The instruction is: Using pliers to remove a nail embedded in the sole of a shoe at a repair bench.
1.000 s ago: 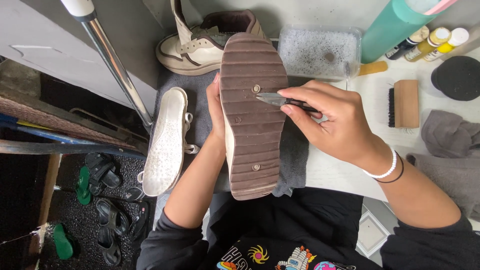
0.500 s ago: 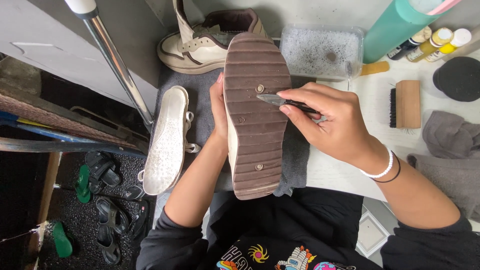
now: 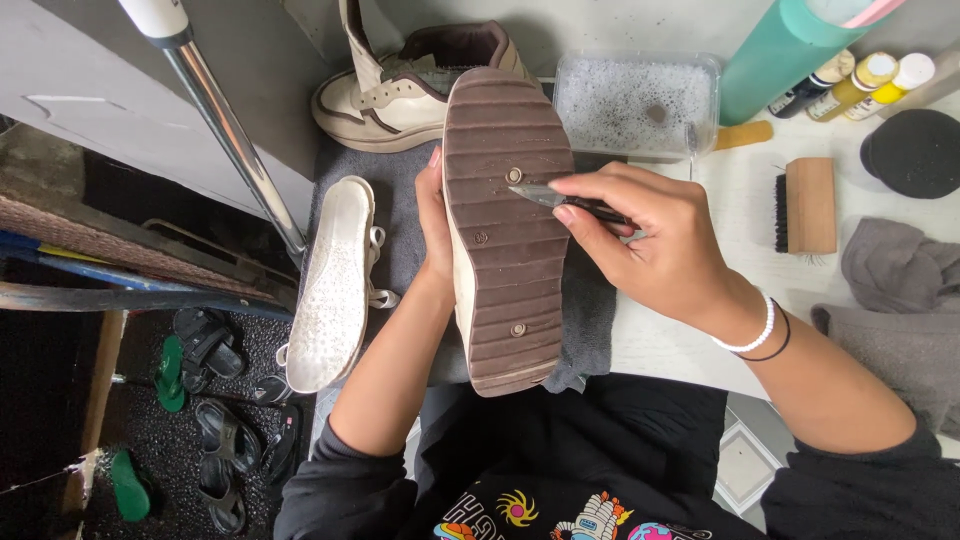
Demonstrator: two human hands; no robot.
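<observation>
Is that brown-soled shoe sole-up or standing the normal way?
Sole-up: the shoe's ribbed brown sole faces the camera, steadied by the left hand.

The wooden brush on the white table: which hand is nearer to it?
Right. The right hand works a small tool on the sole just beside the wooden brush; the left hand grips the shoe's far edge.

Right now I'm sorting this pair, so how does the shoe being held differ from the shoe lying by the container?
The held shoe is turned sole-up, showing a brown ribbed sole with round studs; the other shoe lies on its side, showing its cream upper and dark lining. The left hand grips the held shoe while the right hand puts a small blade to it; the other shoe lies untouched. Both rest over the grey towel.
</observation>
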